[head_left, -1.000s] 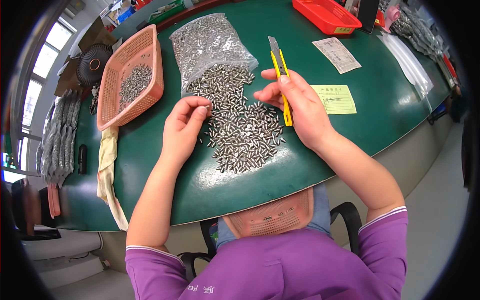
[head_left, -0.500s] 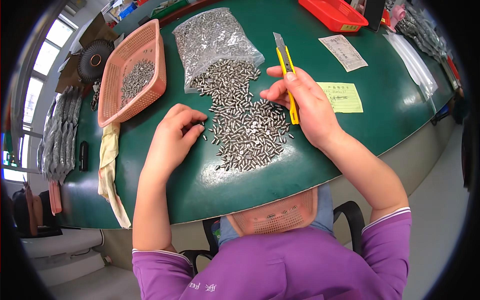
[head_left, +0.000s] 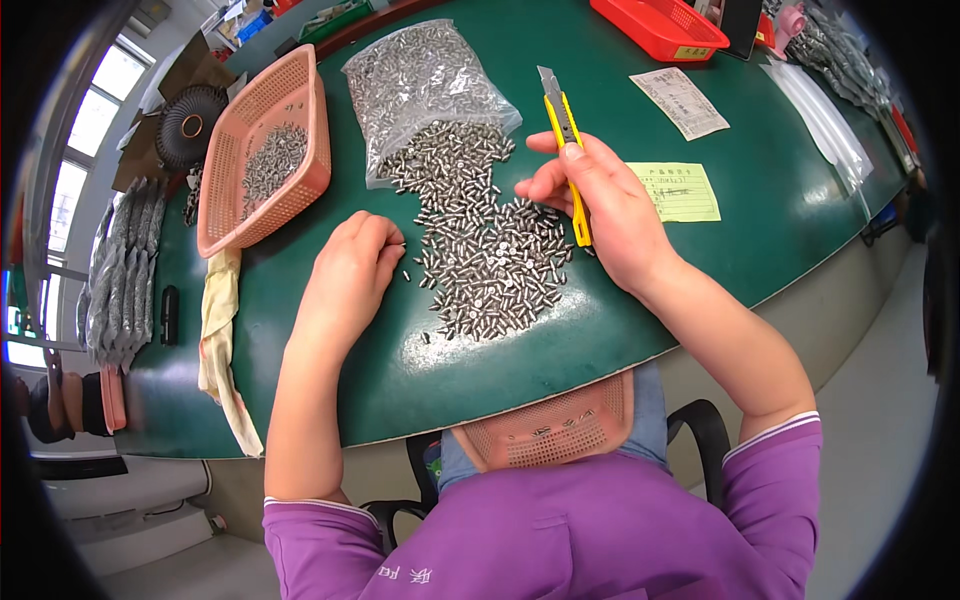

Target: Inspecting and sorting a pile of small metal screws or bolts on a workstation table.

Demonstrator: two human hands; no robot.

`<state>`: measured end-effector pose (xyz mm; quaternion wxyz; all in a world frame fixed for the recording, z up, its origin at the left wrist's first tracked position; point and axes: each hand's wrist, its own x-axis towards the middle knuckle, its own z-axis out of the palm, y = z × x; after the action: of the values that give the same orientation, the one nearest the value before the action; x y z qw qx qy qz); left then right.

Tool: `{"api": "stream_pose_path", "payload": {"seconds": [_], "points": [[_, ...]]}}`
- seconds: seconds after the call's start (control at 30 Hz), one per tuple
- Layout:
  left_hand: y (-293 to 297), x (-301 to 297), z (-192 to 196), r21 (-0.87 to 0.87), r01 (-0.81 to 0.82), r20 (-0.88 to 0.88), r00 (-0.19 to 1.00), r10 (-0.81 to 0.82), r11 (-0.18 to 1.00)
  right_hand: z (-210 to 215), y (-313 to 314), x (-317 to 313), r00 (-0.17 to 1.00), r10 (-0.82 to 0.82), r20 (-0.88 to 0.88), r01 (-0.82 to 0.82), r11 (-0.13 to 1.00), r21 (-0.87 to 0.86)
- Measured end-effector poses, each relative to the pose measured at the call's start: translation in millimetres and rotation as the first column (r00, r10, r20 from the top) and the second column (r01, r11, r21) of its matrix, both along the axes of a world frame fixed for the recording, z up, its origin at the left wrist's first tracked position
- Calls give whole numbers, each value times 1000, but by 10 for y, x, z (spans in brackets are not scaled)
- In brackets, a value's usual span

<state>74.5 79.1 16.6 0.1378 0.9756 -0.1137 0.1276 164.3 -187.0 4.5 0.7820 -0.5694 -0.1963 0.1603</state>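
My right hand (head_left: 625, 215) is closed around a yellow utility knife (head_left: 564, 130), its blade pointing up and away from me. The knife's lower end hangs beside a spread pile of small pointed metal screws (head_left: 490, 265). To the left of the pile, my left hand (head_left: 352, 265) is closed low over the table, thumb and forefinger pressed together. Whatever lies in that pinch is too small and hidden to make out. One loose screw (head_left: 407, 276) lies just by these fingers. At the pile's far end, a clear plastic bag (head_left: 425, 75) full of the same screws lies with its mouth toward me.
A pink perforated basket (head_left: 318, 150) with more screws stands at left, above a cream cloth (head_left: 218, 320). Another pink basket (head_left: 560, 440) rests on my lap. Paper slips (head_left: 680, 192), a red tray (head_left: 660, 35) and clear bags (head_left: 815, 120) lie right on the green table (head_left: 480, 385).
My left thumb and forefinger have closed together and drawn slightly back from the pile's left edge. My right hand keeps hold of the knife, nearly unmoved.
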Motion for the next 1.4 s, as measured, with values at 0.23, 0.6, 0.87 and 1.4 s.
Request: {"api": "stream_pose_path", "payload": {"seconds": [0.23,0.6,0.87,1.4], "points": [[-251,16,60,-448,52,163,986,24,893,-39,14,19,1000,-7,26,6,1000,17],[-95,-266,22,-322,-93,-160,986,43,942,18,12,-6,998,0,-55,3,998,67],[-185,-321,11,-416,-174,-146,981,124,892,16,6,16,999,-10,-39,13,996,87],[-490,-207,223,-484,-83,160,970,181,871,-11,7,30,1000,-8,-2,8,997,77]]}}
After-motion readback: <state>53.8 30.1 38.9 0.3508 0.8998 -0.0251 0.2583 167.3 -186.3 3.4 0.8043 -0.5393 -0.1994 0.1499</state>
